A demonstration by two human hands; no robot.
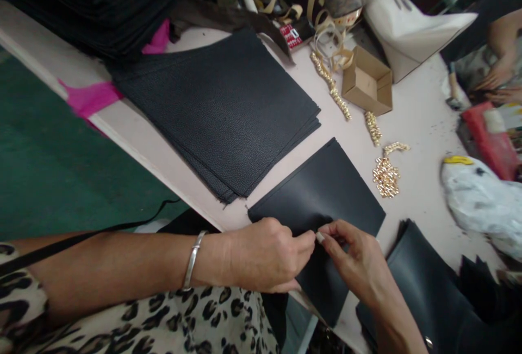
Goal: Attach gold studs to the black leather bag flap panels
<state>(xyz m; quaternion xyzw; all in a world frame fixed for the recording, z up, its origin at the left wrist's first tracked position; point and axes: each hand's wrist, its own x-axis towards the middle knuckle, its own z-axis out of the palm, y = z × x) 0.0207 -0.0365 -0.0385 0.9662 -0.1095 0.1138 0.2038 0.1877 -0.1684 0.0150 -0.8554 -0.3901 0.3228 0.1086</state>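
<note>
Pinching close together over a black panel (326, 191), the left hand (273, 256) and right hand (359, 256) meet at their fingertips. The left fingers are curled in, forefinger and thumb side pressed toward the right hand's thumb and forefinger, which are also closed together — whatever lies between them is too small to tell. The panel lies flat on the pale table (424, 125), at its near edge, just beside a stack (228, 109) of grained black sheets. On its other side lie black pieces (424, 278), one bearing a shiny stud (429, 341).

Past the panel sits a gold heap (385, 177) of small fittings, with a cardboard box (365, 101) and a gold string (332, 87) beyond. A red label (290, 36) carries white marks, too small to read; the yellow label (457, 160) on a plastic bag (477, 196) is blurred too. At far right — a co-worker's hand (499, 74), near a red bundle (487, 136).
</note>
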